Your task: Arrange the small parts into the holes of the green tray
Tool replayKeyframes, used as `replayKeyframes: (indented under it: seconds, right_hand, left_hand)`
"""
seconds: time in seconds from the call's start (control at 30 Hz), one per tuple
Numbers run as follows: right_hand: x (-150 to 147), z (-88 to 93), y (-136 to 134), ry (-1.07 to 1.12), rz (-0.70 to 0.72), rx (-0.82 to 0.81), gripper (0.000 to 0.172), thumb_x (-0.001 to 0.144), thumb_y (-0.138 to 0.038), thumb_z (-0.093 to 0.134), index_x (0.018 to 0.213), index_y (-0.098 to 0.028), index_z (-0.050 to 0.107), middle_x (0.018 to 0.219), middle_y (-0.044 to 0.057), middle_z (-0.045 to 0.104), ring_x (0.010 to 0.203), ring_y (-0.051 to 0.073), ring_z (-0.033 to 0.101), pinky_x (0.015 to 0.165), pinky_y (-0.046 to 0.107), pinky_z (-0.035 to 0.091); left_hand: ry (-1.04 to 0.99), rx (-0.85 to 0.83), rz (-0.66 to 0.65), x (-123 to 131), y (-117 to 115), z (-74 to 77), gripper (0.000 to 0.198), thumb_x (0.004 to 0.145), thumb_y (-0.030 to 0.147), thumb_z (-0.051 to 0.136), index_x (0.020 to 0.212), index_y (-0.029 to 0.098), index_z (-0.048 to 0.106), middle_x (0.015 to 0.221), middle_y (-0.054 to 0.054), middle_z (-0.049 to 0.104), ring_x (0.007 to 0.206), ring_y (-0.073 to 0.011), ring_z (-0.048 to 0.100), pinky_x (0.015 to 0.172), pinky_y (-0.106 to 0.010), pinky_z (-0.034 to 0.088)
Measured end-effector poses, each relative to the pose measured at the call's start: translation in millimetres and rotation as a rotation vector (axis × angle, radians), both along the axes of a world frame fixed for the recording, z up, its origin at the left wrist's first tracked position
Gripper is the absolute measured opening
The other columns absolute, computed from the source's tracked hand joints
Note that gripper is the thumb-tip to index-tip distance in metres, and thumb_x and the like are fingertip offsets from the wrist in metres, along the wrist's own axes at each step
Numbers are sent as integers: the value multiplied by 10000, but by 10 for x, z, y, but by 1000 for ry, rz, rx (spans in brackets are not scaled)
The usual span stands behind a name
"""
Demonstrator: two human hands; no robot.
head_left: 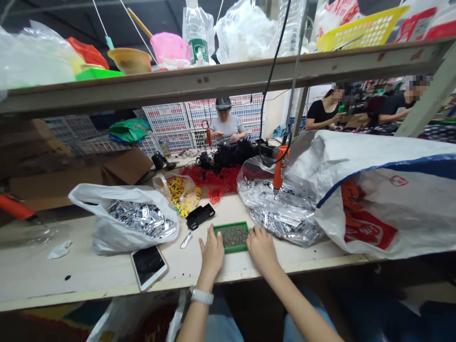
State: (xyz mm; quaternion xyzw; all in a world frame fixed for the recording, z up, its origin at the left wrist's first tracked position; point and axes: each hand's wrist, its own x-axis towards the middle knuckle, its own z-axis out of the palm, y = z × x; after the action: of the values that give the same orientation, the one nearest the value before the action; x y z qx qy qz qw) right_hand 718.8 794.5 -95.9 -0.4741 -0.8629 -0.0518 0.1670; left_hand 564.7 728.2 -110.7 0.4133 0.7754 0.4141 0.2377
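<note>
Left hand (213, 251) and right hand (262, 246), grip clamped on the tray (235, 249); uneven tilting could spill the metal bits (233, 236).

Tray (235, 249) on the bench (107, 270) — phone (147, 267) to its left, sack (420, 204) to its right, netting (223, 183) behind

Reaching forward, palms down.
Holds left hand (213, 251) and right hand (262, 248) near each other, with wrists apart.
</note>
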Motion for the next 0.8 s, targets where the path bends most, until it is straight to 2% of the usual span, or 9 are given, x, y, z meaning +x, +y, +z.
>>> replayKeyframes:
  seconds: [0.07, 0.17, 0.33, 0.4, 0.53, 0.67, 0.8]
  right_hand:
    - [6, -4, 9, 5, -8, 5, 266, 956, -120, 486, 1070, -132, 726, 1096, 174, 708, 1024, 290, 638, 833, 401, 498]
    - [40, -10, 3, 9, -13, 9, 245, 950, -122, 513, 1090, -133, 714, 1131, 144, 704, 1031, 266, 640, 872, 403, 501]
    - [39, -5, 83, 37, -26, 15, 327, 970, -137, 424, 1045, -148, 742, 1034, 170, 693, 993, 291, 626, 814, 406, 501]
    - [38, -16, 136, 67, -21, 10, 367, 997, -171, 383, 1086, -169, 739, 1030, 162, 683, 990, 294, 618, 816, 414, 500]
    - [100, -77, 171, 133, -4, -10, 418, 1030, -237, 329, 1050, -194, 745, 1061, 148, 679, 986, 288, 618, 827, 429, 503]
    - [171, -165, 164, 192, 46, -14, 447, 1048, -296, 297, 1221, -220, 702, 1112, 132, 708, 1042, 285, 642, 845, 438, 523]
    - [148, -233, 233, 252, 143, -14, 544, 1080, -372, 205, 1424, -161, 569, 1241, 150, 717, 1143, 265, 656, 941, 449, 546]
  left_hand:
    - [1, -5, 0, 9, 16, 2, 620, 1033, 402, 205, 1575, 107, 261, 1645, -244, 374, 1579, -277, 272, 1290, -598, 27]
    - [-10, 1, -21, 43, 27, 19, 603, 1034, 378, 220, 1571, 116, 298, 1629, -228, 413, 1563, -264, 319, 1299, -574, 31]
    - [-38, 18, 26, 81, 65, 42, 607, 1040, 348, 275, 1581, 73, 301, 1645, -235, 377, 1579, -293, 277, 1292, -611, 55]
    - [-58, 23, 40, 60, 79, 26, 586, 1046, 345, 305, 1577, 100, 331, 1638, -214, 404, 1572, -284, 298, 1297, -601, 83]
    - [-112, 6, 72, 12, 50, -22, 542, 1050, 381, 284, 1526, 179, 446, 1607, -148, 480, 1570, -259, 307, 1312, -552, 138]
    - [-138, 16, 81, 63, -12, -18, 578, 1040, 420, 218, 1519, 173, 427, 1625, -142, 456, 1583, -253, 268, 1317, -543, 151]
    - [-112, 75, 63, 159, -40, 4, 669, 1025, 448, 245, 1567, 55, 262, 1638, -241, 393, 1573, -258, 288, 1327, -538, 38]
